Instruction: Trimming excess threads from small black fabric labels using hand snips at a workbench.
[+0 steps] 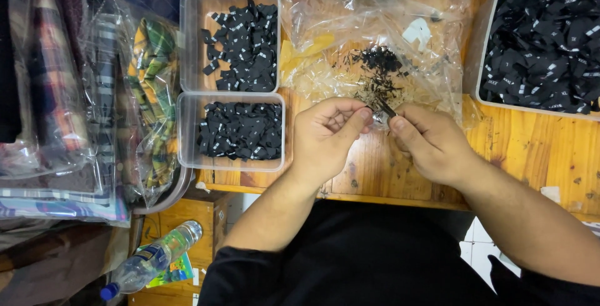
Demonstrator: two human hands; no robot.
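A: How many views are there?

B: 1, from a camera on the person's head, pointing almost straight down.

A: How near is it?

B: Close. The orange-brown wooden tabletop fills the upper frame, the person's black-clothed lap the lower edge, and both forearms rise from the bottom toward the centre. No 2nd view overlaps it.

Left hand and right hand pinching a small black label together over a wooden table, clear plastic bag behind, label-filled trays at left.
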